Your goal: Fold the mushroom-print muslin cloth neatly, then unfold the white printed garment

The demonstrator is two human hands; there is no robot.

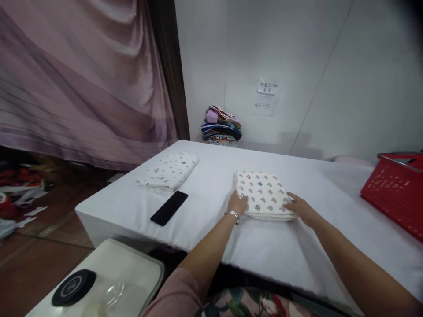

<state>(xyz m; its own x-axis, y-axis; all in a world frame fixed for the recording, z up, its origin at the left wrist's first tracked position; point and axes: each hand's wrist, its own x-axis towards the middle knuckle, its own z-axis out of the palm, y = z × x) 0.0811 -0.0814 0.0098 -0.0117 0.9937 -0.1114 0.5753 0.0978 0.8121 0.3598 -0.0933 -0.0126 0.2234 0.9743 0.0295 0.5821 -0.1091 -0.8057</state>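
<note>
The folded mushroom-print cloth [264, 193] lies flat on the white surface [211, 171], right of the frame's centre. The left hand [237, 203] and right hand [296, 208] touch its opposite sides, fingers on top; whether they pinch its edges I cannot tell. A black phone [169, 208] lies left of the hands, just beside another folded cloth [168, 171]. A red basket [396, 191] stands at the frame's right edge.
</note>
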